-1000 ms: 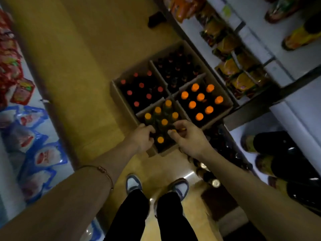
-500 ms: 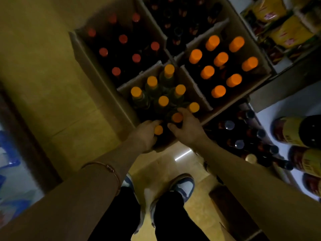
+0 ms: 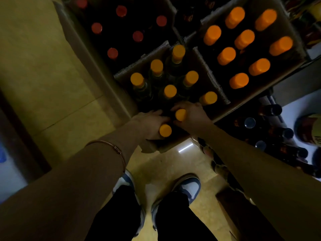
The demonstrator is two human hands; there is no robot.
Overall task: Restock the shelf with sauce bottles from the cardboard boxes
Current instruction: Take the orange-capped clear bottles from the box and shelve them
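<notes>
Several open cardboard boxes stand on the floor below me. The nearest box holds dark sauce bottles with yellow-orange caps. My left hand is wrapped around the neck of the nearest bottle in that box. My right hand grips the neck of the bottle beside it. Both bottles stand upright inside the box. A box of orange-capped bottles sits behind on the right, and a box of red-capped bottles on the left.
The shelf's bottom tier at right holds rows of dark bottles and larger labelled bottles. My two shoes stand on the yellow tiled floor just below the boxes. Another shelf edge runs along the far left.
The view has dropped closer to the boxes. Both hands went from touching the front caps to closing around two bottle necks.
</notes>
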